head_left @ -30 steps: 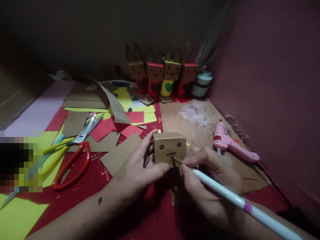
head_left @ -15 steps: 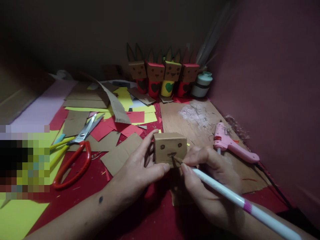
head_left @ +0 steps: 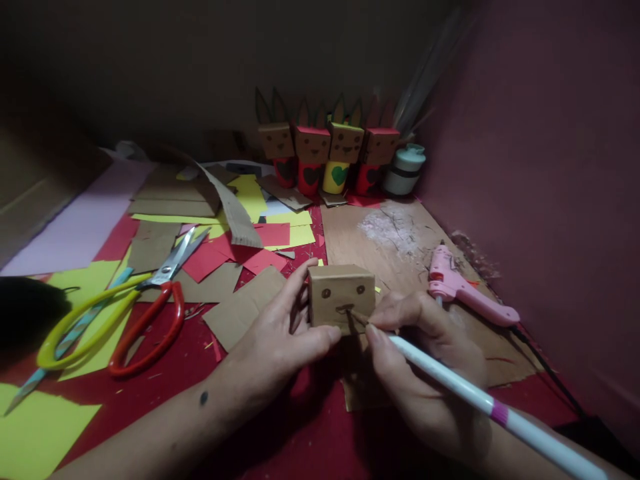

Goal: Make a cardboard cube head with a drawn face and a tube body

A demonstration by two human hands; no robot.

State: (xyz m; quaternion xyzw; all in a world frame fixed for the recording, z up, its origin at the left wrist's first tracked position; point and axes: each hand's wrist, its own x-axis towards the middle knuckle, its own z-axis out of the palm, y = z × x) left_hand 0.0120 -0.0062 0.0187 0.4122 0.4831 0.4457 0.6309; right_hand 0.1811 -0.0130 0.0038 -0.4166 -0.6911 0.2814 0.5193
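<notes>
My left hand (head_left: 285, 330) is closed around the left side of a small cardboard box (head_left: 320, 313), its thumb along the bottom edge. Two round eyes and a dark mouth are drawn on the box's front. In my right hand (head_left: 430, 353) is a white pencil (head_left: 445, 377) with a purple band, pinched close to its sharpened end. The pencil's tip touches the box at the right part of the mouth. Below the box lies a strip of cardboard (head_left: 357, 393), partly hidden by my right hand.
Red-and-yellow-handled scissors (head_left: 167, 277) and a blue-striped pencil (head_left: 75, 337) lie left among paper and cardboard scraps. A pink glue gun (head_left: 465, 297) rests on a wooden board (head_left: 345, 233) at right. Several box-headed figures with ears (head_left: 337, 150) and a pale green jar (head_left: 406, 170) stand behind.
The pencil tip has shifted slightly right along the mouth, where the dark line now looks wider. My left hand keeps its hold on the box, and the scene behind is unchanged.
</notes>
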